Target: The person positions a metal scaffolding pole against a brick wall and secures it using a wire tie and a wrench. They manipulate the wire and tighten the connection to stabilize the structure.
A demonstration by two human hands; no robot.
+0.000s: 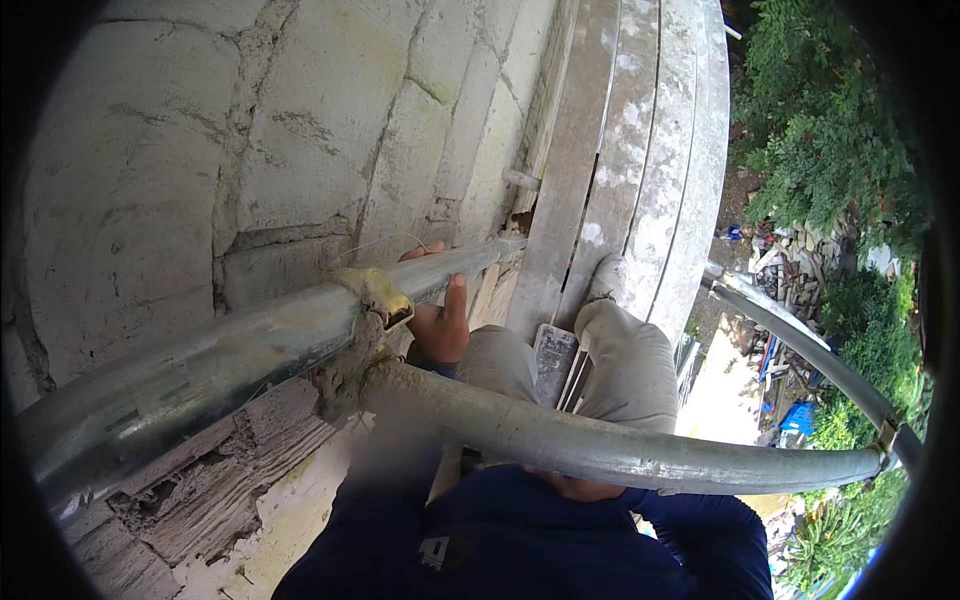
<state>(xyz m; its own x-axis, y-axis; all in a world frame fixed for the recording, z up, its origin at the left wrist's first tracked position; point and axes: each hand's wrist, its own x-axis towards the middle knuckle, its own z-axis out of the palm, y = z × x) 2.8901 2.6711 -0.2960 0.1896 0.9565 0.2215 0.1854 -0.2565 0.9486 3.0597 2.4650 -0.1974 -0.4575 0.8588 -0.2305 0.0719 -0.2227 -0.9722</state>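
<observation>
Apparently, the left hand curls its fingers around the pipe slanting along the wall. Whether the right hand grips is hidden.

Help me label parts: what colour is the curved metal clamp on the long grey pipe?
The clamp is dull yellow; the head view shows it best.

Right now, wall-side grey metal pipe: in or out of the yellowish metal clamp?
In: the yellowish metal clamp wraps over the wall-side grey metal pipe. Tightness: cannot tell.
</observation>
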